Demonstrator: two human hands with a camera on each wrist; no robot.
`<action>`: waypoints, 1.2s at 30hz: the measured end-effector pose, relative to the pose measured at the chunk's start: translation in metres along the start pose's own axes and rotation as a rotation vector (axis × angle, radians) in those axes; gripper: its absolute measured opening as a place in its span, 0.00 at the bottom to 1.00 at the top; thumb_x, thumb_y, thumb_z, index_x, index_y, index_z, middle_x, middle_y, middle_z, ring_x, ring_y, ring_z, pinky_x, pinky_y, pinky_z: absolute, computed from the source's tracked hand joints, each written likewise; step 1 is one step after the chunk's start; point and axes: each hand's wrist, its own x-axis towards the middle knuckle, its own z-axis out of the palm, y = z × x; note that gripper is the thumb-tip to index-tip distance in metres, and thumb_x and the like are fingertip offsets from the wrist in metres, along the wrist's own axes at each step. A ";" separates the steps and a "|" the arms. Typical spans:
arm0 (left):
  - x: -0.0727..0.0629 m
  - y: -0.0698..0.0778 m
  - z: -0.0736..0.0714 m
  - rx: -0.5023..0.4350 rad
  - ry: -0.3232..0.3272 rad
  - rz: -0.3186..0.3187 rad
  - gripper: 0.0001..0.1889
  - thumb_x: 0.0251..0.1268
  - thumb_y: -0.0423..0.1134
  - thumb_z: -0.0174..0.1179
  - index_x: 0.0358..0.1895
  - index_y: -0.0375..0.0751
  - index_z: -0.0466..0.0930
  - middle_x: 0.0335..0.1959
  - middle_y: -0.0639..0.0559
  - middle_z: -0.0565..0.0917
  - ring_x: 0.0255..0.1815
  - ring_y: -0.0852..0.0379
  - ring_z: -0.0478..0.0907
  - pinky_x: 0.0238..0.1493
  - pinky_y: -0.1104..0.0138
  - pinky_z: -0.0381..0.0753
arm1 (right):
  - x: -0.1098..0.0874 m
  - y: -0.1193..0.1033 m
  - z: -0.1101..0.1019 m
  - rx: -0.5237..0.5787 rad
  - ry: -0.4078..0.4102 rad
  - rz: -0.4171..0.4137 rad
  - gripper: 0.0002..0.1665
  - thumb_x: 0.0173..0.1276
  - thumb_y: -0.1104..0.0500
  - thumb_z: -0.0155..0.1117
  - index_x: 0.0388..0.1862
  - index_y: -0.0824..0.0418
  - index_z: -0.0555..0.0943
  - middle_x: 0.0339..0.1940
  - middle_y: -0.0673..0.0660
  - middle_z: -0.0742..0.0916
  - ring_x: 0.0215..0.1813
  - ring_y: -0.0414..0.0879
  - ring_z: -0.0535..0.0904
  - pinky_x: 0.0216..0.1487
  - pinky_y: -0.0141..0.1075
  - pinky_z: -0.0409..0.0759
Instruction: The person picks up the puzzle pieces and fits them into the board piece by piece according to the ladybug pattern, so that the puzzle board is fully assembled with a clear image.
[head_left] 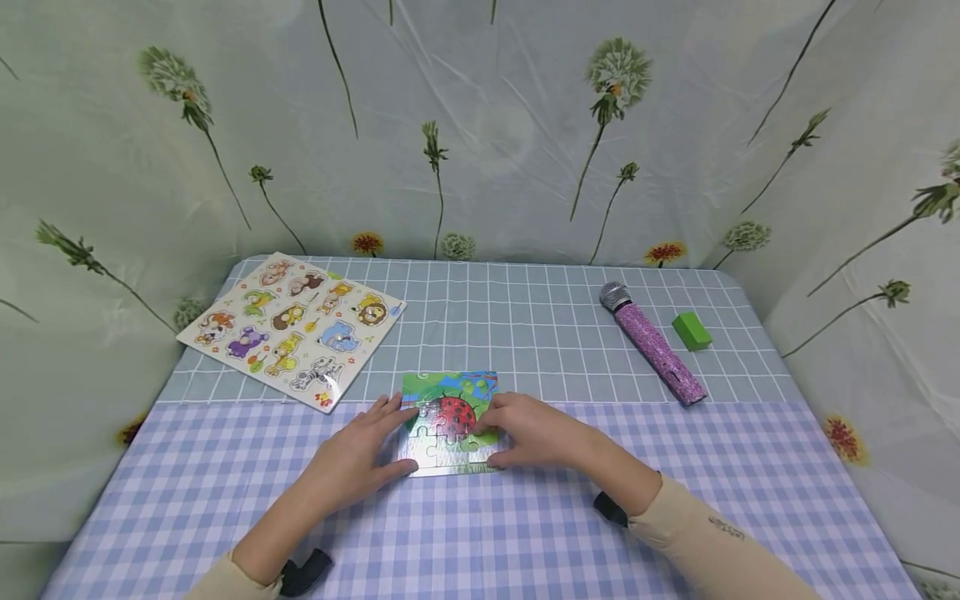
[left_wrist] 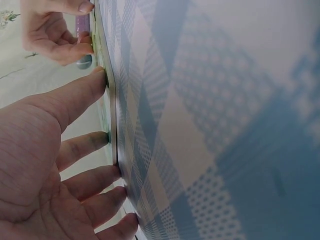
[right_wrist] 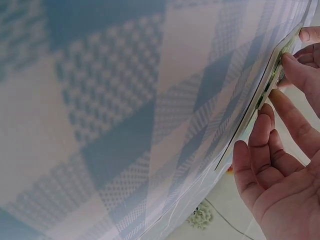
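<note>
A ladybug jigsaw puzzle (head_left: 442,454) lies flat on the checked cloth, its interlocking pieces showing a red ladybug on green. My left hand (head_left: 352,454) rests at its left side, fingers spread and fairly straight, with thumb and fingertips touching the board's edge in the left wrist view. On the right side of the puzzle is my right hand (head_left: 536,429). Its thumb and index finger touch the surface some way apart, while the other fingers bend loosely in the right wrist view (right_wrist: 280,165). No loose piece shows between its fingertips.
An animal knob-puzzle board (head_left: 341,392) lies at the back left. A microphone (head_left: 660,350) with a glittery purple handle lies at the back right, beside a green block (head_left: 692,331). A dandelion-print curtain (head_left: 510,167) stands behind the table.
</note>
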 end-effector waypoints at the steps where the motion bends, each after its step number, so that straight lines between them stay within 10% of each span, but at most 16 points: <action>1: 0.000 0.000 0.000 0.000 0.000 0.000 0.39 0.63 0.53 0.78 0.76 0.45 0.76 0.82 0.36 0.70 0.82 0.31 0.68 0.70 0.33 0.79 | 0.000 0.000 0.000 0.004 0.001 -0.002 0.22 0.64 0.54 0.83 0.56 0.56 0.91 0.48 0.50 0.90 0.49 0.40 0.82 0.56 0.33 0.85; 36: 0.001 -0.001 0.001 0.021 0.013 0.012 0.39 0.63 0.53 0.78 0.75 0.43 0.77 0.81 0.36 0.71 0.82 0.32 0.69 0.73 0.35 0.77 | 0.003 0.002 0.002 0.088 0.010 0.024 0.19 0.60 0.54 0.85 0.50 0.56 0.92 0.43 0.48 0.89 0.45 0.37 0.81 0.51 0.29 0.84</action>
